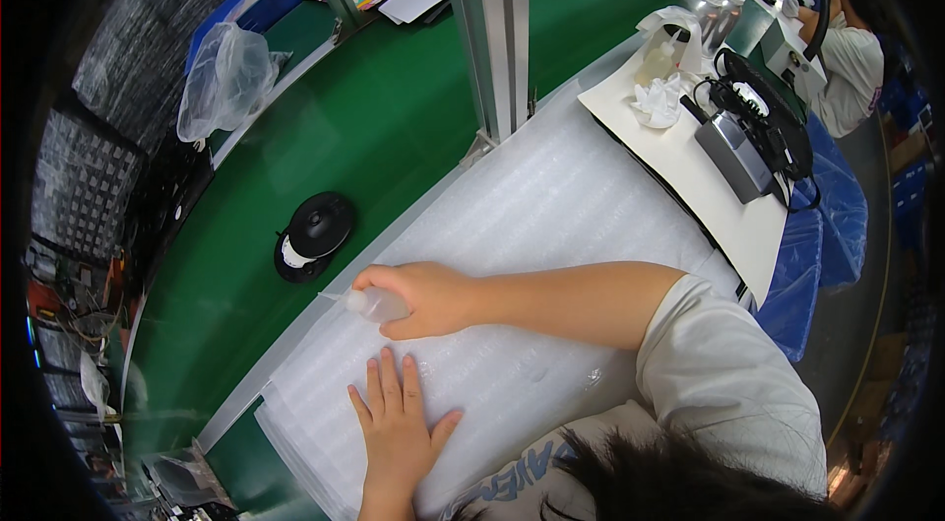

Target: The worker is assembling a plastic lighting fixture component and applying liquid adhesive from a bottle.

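Observation:
My right hand is wrapped round a small translucent squeeze bottle. The bottle is tilted, and its thin nozzle points left past the edge of the white foam sheet. Lower down, my left hand lies flat on the foam with its fingers spread, holding nothing. Beyond the bottle, on the green belt, sits a round black device with a white patch on its side. My right palm hides part of the bottle.
A metal post rises at the foam's far edge. To the right, a white board bears a grey box, cables and crumpled tissue. A plastic bag hangs by a blue bin. Another person sits at far right.

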`<state>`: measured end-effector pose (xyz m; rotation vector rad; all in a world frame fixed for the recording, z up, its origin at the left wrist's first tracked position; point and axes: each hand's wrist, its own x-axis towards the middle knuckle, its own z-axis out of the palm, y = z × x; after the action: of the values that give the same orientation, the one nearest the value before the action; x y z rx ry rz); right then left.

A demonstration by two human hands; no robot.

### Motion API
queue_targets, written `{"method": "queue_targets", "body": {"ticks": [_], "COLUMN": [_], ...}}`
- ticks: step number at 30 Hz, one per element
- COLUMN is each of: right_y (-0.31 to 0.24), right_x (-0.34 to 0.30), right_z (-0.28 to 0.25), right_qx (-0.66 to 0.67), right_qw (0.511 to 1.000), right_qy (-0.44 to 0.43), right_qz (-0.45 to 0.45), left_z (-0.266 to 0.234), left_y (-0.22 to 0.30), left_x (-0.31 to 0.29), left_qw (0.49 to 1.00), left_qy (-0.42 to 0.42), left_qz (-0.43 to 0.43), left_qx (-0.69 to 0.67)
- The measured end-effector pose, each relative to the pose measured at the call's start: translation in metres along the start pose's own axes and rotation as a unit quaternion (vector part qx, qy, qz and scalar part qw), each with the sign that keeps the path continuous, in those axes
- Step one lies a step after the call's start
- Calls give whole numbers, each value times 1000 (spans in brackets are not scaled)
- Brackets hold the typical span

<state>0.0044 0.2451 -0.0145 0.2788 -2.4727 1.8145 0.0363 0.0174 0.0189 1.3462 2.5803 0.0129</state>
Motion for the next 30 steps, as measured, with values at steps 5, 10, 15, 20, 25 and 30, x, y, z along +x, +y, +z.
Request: {"method": "queue_targets", "body": {"ticks": [5, 10, 15, 20, 25, 30], "right_y": [-5, -1, -1, 0, -2, 0], "right_x": [-1, -1, -1, -1, -1, -1], "right_z": [-2, -1, -1, -1, -1, -1], "right_qx": [-2, -5, -5, -2, -1, -5], "right_qw": [1000, 1000, 1000, 1000, 1000, 1000], "right_qy": [-1, 4, 1, 3, -2, 4], "right_qz": [12, 0, 1, 2, 8, 1], "left_z": [-1, 3, -1, 4, 6, 5], "left_y": [2, 10, 9, 6, 6, 9], "left_x": [2, 1, 3, 5, 5, 1], "left_qw": [1000, 999, 998, 994, 994, 995], "left_qy": [1, 33, 41, 86, 92, 79], "left_qz": [-3, 25, 13, -33, -21, -32], "left_qx": [2, -34, -39, -62, -45, -44]}}
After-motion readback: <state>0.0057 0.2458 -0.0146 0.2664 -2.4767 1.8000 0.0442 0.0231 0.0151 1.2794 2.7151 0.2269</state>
